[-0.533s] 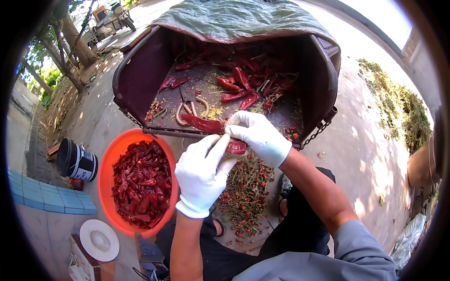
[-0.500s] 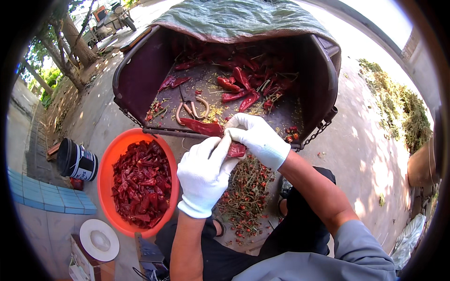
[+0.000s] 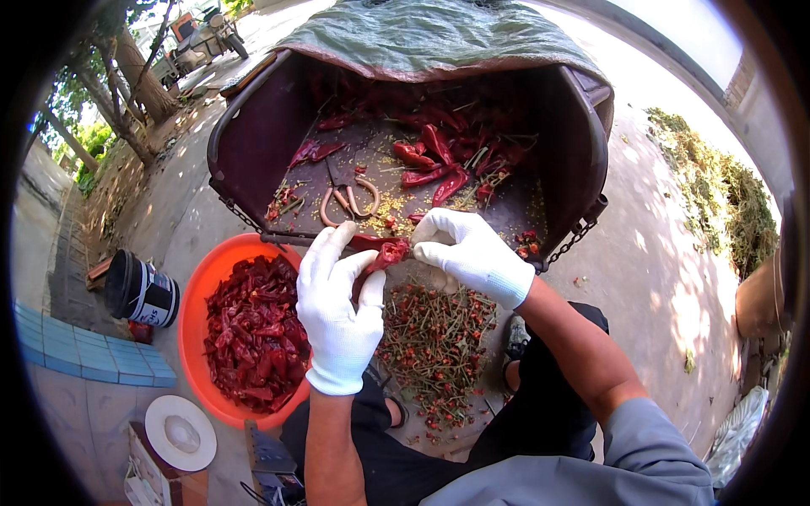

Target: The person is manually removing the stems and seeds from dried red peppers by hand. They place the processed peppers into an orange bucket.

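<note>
Both of my hands wear white gloves and meet in front of the cart's front edge. My left hand is closed on a red chili pepper, whose torn, crumpled end sticks out past the thumb. At that end my right hand pinches with thumb and forefinger; the exact spot it grips is partly hidden. Behind them, the dark cart bed carries more red peppers, scattered yellow seeds and a pair of scissors with tan handles. Below my left wrist's outer side stands an orange basin full of red pepper pieces.
Stems and red scraps lie heaped on the ground between my feet. A green tarp covers the cart's back. Chains hang at its front corners. On the left are a black bucket and a white round lid; dry plants lie at right.
My left hand has turned and shifted left, its fingers now pointing up. The pepper's long piece has swung down behind the left fingers, and its torn end now faces my right hand.
</note>
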Available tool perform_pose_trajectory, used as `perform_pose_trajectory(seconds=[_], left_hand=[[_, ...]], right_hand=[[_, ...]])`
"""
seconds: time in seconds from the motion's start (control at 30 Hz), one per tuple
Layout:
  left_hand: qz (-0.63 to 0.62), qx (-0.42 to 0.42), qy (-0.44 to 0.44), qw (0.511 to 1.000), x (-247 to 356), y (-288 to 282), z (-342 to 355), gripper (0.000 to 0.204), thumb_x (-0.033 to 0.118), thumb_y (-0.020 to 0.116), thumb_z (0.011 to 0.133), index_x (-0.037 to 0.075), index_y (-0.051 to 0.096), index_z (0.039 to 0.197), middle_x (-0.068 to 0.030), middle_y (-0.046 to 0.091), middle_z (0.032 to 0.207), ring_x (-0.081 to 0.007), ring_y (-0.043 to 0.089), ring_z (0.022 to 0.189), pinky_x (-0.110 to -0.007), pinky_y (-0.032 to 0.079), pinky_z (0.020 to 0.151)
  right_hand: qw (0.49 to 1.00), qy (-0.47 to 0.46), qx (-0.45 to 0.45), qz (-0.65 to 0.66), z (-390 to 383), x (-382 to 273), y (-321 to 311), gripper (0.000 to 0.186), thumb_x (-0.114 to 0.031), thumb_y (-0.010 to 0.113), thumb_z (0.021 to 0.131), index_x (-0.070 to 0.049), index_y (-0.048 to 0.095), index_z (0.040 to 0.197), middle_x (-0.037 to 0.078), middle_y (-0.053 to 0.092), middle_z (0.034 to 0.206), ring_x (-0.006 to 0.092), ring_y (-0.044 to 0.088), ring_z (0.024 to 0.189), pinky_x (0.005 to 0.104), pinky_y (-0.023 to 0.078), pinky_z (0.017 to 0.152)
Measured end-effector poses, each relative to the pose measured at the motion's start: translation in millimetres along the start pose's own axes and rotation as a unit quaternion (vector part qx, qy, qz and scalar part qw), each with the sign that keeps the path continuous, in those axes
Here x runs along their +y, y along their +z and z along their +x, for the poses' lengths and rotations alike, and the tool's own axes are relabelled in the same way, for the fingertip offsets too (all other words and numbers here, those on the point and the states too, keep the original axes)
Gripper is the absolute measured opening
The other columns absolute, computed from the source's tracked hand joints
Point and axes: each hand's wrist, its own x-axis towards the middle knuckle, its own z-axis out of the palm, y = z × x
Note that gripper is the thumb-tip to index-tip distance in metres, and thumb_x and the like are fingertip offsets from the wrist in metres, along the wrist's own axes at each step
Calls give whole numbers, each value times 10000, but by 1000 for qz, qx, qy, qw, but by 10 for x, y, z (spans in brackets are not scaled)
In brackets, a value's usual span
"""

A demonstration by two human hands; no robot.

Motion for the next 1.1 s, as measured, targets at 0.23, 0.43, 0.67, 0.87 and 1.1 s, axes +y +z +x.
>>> perform_pose_trajectory(seconds=[0.23,0.43,0.67,0.87,1.1], left_hand=[[-194,-106,-168,961,84,28,-56,327,64,682,876,26,617,1194,-167,678,1136,-322,669,1036,-364,515,906],[-369,-137,-203,897,123,178,-96,360,113,656,949,1,573,1281,-110,693,1061,-168,663,957,-315,529,844],[-586,-188,-403,677,106,42,-50,269,222,574,1024,3,590,1177,-51,645,909,-106,600,730,-286,539,635],[-666,-176,-403,602,91,79,-99,245,203,524,1035,-1,574,1161,-79,647,917,-149,620,726,-312,554,635],[-434,-53,-394,808,128,170,-63,266,-22,545,962,-57,583,1222,-115,690,1081,-143,663,975,-285,536,895]], right_hand=[[972,43,-111,205,-54,78,-79,122,-158,633,937,-41,619,970,30,653,792,70,585,566,207,462,478],[941,55,-128,310,-80,119,-83,140,-164,616,971,-27,629,999,30,658,853,71,605,630,205,479,528],[982,-88,-98,137,-124,19,-128,282,-120,637,958,14,646,1205,41,697,991,99,659,782,241,550,697],[970,-239,25,-23,-175,129,65,193,-21,667,909,-11,711,1097,40,721,922,103,671,801,261,556,726],[922,-312,164,-162,-176,113,75,175,-12,696,834,-37,721,1005,126,717,904,250,722,778,320,566,693]])
